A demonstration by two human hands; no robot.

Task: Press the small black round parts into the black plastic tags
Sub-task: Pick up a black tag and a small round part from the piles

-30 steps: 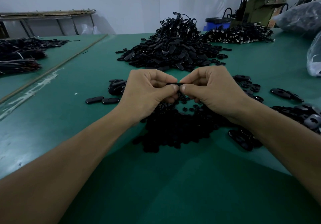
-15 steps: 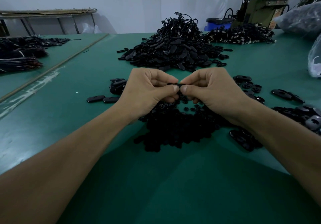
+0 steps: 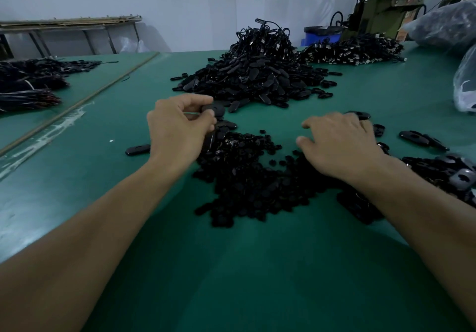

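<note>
Green matting covers the table (image 3: 77,190), smooth and dull, with a pale smear along a seam at the left of the frame. At centre lies a flat heap of small black round parts (image 3: 247,177); single pieces are hard to tell apart in the dark mass, and its right side is hidden under the right forearm. The left hand (image 3: 177,125), left of centre, has its fingers curled and pinches a glossy oval black plastic tag (image 3: 215,110) between thumb and fingertips, just above the heap's upper left edge. Whether a round part sits in that tag cannot be made out. The right hand (image 3: 340,141) hovers palm down over the heap's right side, fingers spread and relaxed, gripping nothing visible; its far fingertips are hidden behind the knuckles. Above centre rises a large pile of tags (image 3: 252,79), topped with tangled cords. Loose tags (image 3: 412,136) lie at the right, one more (image 3: 137,149) beside the left wrist. A clear plastic bag (image 3: 463,84) is cut off by the right edge.
</note>
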